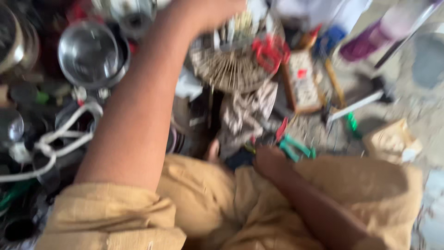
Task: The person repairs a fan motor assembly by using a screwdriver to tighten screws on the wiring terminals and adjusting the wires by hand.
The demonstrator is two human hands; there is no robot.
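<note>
Left hand point(208, 11) stretched up to 12 o'clock, against the rim of a round wire basket point(231, 65); motion blur hides the fingers, so whether they grip or lie spread cannot be told. Right hand point(268, 159) low at centre, knuckles curled, resting by green-handled pliers point(296, 147) at its 2 o'clock; touch or grasp not clear. Steel bowl point(90, 53) at 10 o'clock of the left forearm, white rope point(55, 139) at 9 o'clock, framed board point(303, 81) at 3 o'clock of the basket.
</note>
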